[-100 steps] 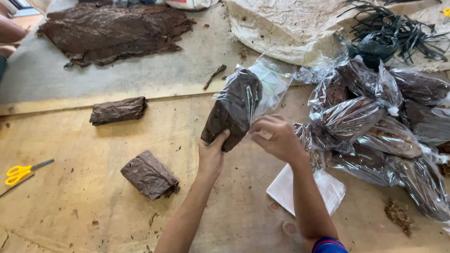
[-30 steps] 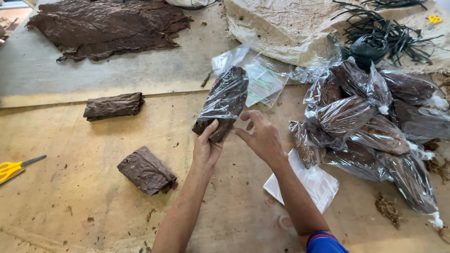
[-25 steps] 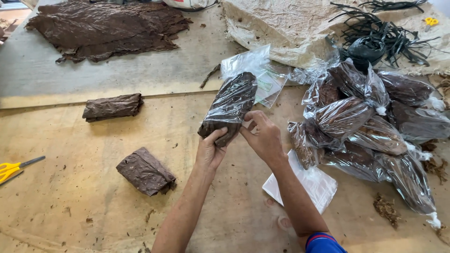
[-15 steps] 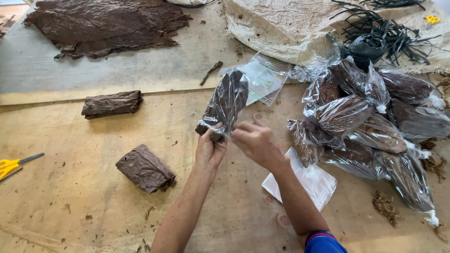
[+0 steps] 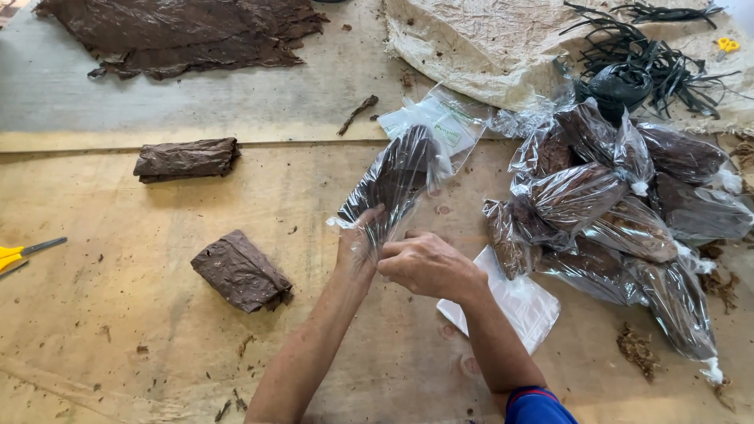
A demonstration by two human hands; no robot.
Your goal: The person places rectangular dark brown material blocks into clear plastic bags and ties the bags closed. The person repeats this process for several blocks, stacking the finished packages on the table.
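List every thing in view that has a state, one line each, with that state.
Clear bag: filled with a dark leaf bundle, open end pinched in both hands.
Left hand: grip closed on the bag's end.
Right hand: grip closed on the bag's end.
Pile of bagged bundles: filled, ends closed.
Flat empty bags: unfilled, stacked.
Two loose bundles: folded, unbagged.
Yellow scissors: lying closed.

Dark brown leaves (image 5: 397,177), yellow scissors (image 5: 16,255)

Clear bag (image 5: 397,177) of brown leaves mid-table — heap of filled bags (image 5: 620,204) right; flat empty bags (image 5: 510,302) beside.
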